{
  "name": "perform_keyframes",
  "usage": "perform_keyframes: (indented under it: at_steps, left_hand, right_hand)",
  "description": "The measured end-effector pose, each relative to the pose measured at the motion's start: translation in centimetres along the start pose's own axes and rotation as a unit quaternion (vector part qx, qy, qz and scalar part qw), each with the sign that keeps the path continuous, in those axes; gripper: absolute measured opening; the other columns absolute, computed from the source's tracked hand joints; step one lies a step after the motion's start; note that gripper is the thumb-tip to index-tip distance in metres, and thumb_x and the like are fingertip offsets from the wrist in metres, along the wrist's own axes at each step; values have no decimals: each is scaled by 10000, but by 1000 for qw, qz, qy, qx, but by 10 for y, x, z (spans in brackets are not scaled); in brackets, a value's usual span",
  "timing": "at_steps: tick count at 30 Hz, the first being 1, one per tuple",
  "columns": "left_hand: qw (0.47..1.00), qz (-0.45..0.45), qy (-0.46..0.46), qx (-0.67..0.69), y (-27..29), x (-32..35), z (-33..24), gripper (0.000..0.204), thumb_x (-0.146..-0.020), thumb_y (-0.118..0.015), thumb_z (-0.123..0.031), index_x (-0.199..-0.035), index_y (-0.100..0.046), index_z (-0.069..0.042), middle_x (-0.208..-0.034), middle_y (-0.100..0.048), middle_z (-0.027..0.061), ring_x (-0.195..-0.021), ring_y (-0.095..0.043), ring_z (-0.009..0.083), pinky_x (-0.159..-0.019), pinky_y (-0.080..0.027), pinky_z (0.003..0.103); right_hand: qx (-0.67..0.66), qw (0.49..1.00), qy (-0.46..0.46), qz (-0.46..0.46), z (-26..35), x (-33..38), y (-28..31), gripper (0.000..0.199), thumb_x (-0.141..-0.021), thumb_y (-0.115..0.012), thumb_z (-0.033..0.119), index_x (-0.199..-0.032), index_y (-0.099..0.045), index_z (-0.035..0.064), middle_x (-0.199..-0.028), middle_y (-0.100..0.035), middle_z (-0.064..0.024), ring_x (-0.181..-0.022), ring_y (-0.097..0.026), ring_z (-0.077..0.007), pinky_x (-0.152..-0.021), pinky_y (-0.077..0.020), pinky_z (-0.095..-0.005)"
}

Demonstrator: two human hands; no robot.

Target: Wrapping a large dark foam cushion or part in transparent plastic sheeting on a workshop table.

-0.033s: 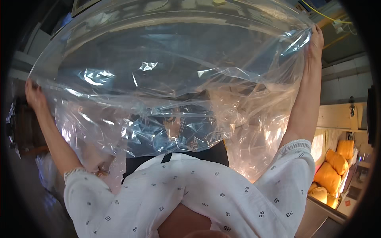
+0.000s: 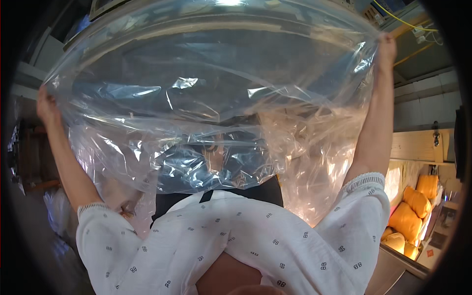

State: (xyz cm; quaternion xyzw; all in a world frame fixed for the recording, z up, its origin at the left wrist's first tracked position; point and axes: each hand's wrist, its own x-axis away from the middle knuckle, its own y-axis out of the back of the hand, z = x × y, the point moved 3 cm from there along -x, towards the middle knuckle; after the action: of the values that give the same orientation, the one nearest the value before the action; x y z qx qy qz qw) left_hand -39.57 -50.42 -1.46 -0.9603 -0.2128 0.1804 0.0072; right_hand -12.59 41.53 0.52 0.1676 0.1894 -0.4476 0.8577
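A large clear plastic sheet (image 2: 196, 105) hangs stretched between my raised, wide-apart arms. It is wrinkled and shiny, and its lower part drapes down in front of my body. At the far left, my left hand (image 2: 48, 105) is closed on the sheet's edge, its fingers partly blurred. My right hand (image 2: 387, 51) grips the opposite edge, higher up at the far right. Behind the film a dark grey flat surface (image 2: 206, 54) with a pale rim shows through. Its details are veiled by the plastic.
To the right are a wooden board (image 2: 415, 146) and several orange bundles (image 2: 405, 221) near a lit area. A yellow cable (image 2: 400, 18) runs at the top right. Crumpled clear plastic (image 2: 58, 211) lies at the lower left.
My left hand has moved slightly up and inward, and my right hand slightly down and inward. The sheet between them sags a little more, with its folds shifted.
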Motion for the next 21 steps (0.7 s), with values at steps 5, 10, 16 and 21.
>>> perform_keyframes:
  at_steps: [5,10,16,21]
  left_hand:
    - [987,-1,-48,-153,-63,5,116,241,-798,-640,-277,-950,-669,-92,-681,-544,-59,-499,-356,26,-465,-301,181]
    - [986,44,28,-159,-96,-18,121,204,-786,-658,-224,-928,-677,-79,-682,-546,-72,-503,-362,20,-455,-288,168]
    - [991,43,29,-122,-127,-32,135,207,-778,-663,-236,-920,-683,-86,-685,-550,-67,-514,-381,34,-474,-309,183]
    - [951,6,-52,-303,-115,-46,140,259,-781,-635,-255,-897,-647,-24,-705,-553,-10,-589,-449,70,-502,-347,196]
  right_hand:
    - [164,986,15,-39,-113,29,-21,197,-820,-538,200,-890,-597,26,-781,-594,-37,-726,-554,-117,-665,-432,-242]
    - [114,993,4,10,-101,26,-29,213,-781,-614,217,-874,-618,26,-784,-601,-42,-738,-538,-109,-695,-419,-239]
    - [213,977,4,-6,-116,5,-23,251,-735,-632,239,-823,-616,5,-805,-589,-101,-757,-547,-195,-726,-420,-286]
    - [350,929,60,-100,-105,6,-30,335,-661,-675,285,-805,-564,3,-906,-502,-171,-874,-493,-289,-802,-397,-336]
